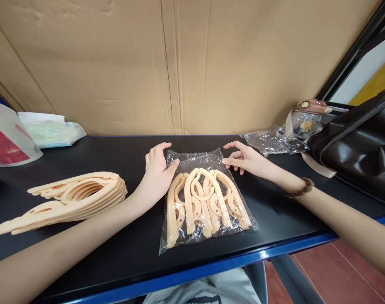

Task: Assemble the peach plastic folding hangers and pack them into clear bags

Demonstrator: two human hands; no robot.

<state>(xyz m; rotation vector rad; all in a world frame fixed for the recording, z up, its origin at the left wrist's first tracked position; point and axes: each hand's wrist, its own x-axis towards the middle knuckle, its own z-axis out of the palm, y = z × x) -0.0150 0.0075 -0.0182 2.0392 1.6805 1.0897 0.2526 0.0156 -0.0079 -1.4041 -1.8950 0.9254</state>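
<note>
Fingers loosely open on both hands, closed on nothing as far as can be seen: on the left hand (pixel 156 171), thumb against the upper left edge of the clear plastic bag (pixel 197 159), index stretched away; on the right hand (pixel 243 160), fingertips at the upper right corner, too close to tell touching from just beside. Bag lying flat on the black counter (pixel 281 223), between the hands, with pale folding hangers (pixel 189 207) overlapping inside.

To handle the film well, pinch both far corners evenly and smooth outward from the middle, best with light pressure: probably easy to crease, and perhaps to snag on the hanger tips near the close edge. Keep the left forearm from brushing the stack of similar hangers (pixel 117 192) just beside it.

As for brands, nothing legible. On the translucent container (pixel 9 145) at far left, a red panel without readable letters; on the soft packet (pixel 57 133) beside it, only pale print. On the clear bottle (pixel 301 122) with the brown lid, a small cartoon picture. Below the counter, on grey cloth (pixel 182 291), a dark mark, cut off by the frame.
</note>
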